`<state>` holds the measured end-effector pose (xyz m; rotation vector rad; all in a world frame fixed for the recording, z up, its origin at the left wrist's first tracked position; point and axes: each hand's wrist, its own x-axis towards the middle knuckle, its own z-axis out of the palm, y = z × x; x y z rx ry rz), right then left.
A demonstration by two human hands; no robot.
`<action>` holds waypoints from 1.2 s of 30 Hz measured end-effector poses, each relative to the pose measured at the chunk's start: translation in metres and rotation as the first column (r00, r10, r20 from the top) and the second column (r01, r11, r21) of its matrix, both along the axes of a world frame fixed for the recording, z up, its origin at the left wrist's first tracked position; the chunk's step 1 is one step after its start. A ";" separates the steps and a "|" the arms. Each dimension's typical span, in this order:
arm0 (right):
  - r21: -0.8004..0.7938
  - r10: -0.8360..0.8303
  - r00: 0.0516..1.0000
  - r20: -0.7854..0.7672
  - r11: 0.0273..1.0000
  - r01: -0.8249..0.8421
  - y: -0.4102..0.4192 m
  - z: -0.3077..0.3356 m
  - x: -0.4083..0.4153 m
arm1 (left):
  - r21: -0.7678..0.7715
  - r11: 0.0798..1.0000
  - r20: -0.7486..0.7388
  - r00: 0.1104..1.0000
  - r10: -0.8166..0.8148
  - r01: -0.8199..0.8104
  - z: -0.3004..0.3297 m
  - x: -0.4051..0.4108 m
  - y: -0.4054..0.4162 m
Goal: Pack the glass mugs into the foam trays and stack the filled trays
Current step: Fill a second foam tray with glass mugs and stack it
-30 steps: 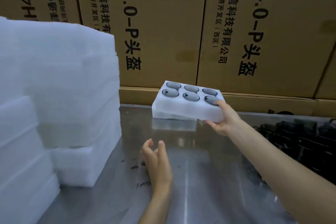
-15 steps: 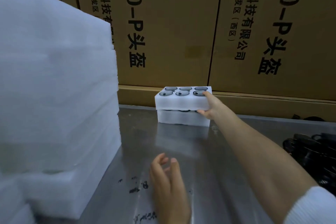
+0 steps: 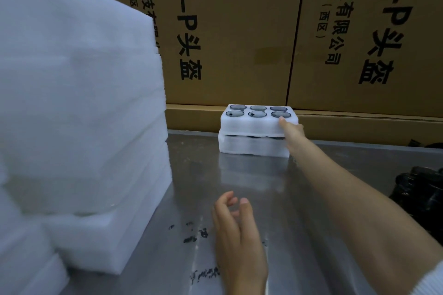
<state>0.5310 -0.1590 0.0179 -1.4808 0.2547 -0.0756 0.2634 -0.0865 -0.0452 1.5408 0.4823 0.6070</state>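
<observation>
A tall foam stack [image 3: 79, 112] is looming left of the two stacked trays [image 3: 254, 136]; six mugs [image 3: 257, 114] showing on top, right hand [image 3: 291, 130] gripping the upper tray [image 3: 251, 124], left hand [image 3: 237, 230] hovering loose over the table [image 3: 311, 199].

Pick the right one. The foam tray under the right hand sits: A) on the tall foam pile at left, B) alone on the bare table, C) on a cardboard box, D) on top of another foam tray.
D: the top tray, held at its corner by the right hand, rests on a second tray on the metal table.
</observation>
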 end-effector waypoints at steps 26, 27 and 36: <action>-0.193 0.090 0.985 0.145 0.979 -0.062 -0.013 -0.058 -0.087 | 0.071 0.997 -0.038 0.999 0.012 -0.009 -0.006 0.005 0.001; -0.225 0.093 0.978 0.187 0.973 -0.049 -0.019 -0.063 -0.104 | 0.074 0.997 -0.028 0.999 0.021 -0.019 -0.005 0.005 0.000; -0.367 0.175 0.944 0.280 0.928 -0.063 -0.081 -0.071 -0.272 | -0.002 0.997 0.045 0.996 -0.074 0.074 0.005 -0.013 0.001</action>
